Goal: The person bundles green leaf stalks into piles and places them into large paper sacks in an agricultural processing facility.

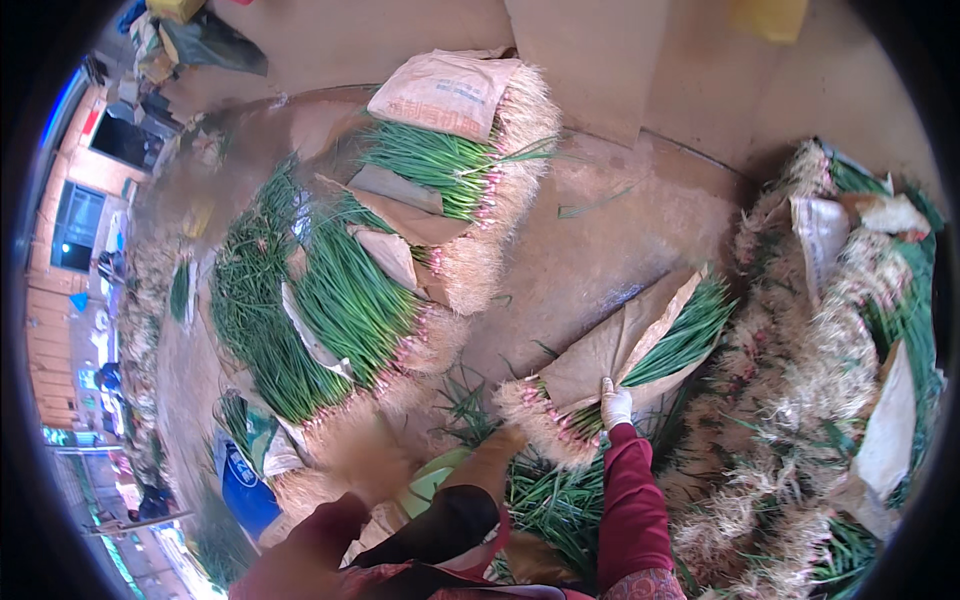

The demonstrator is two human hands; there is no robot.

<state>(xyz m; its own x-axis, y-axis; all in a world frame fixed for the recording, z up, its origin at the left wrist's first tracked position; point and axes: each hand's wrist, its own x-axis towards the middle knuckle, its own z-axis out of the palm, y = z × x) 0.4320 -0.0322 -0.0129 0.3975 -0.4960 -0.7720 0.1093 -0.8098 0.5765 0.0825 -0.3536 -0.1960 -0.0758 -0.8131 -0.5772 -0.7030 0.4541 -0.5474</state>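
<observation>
My right hand point(616, 403), in a white glove, grips the near edge of a bundle of spring onions point(671, 341) with pinkish stem bases and pale roots. Brown paper point(592, 341) wraps the middle of this bundle, its green leaves showing at the upper right and its roots at the lower left. My left hand point(371, 457) is a tan blur beyond the maroon sleeve, over the roots of the left-hand pile; its fingers cannot be made out. Beside it on the floor lie large piles of spring onions point(360, 292), with paper sheets between some layers.
A long root-side heap of spring onions point(802, 375) runs down the right. A printed sack point(446, 90) covers the top left pile. Loose green leaves point(555, 502) lie near my legs, beside a light green object point(431, 480). A blue bag point(244, 484) is at the lower left.
</observation>
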